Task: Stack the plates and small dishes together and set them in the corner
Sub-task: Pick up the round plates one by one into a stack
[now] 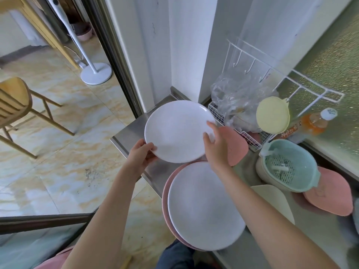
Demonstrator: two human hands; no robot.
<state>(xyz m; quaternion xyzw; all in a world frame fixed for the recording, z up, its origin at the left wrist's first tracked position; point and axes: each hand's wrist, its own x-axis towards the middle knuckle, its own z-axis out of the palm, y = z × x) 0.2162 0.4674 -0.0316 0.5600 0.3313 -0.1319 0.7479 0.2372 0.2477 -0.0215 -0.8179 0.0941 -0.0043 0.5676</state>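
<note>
Both hands hold one white plate above the far end of the steel counter, close to the white wall corner. The left hand pinches the plate's near-left rim, thumb on top and fingers curled beneath; the right hand grips its right rim, fingers wrapped over the edge. Nearer than the held plate, a second white plate lies on a pink plate, the pair hanging over the counter's near edge. To the right of the held plate, partly behind the right hand, lies a pink dish; whether it touches the plate is hard to tell. Farther right of the plate sit a wire rack holding a crumpled plastic bag and a pale yellow lid, an orange drink bottle, a teal strainer basket set in a cream bowl, another pink dish and a cream board.
</note>
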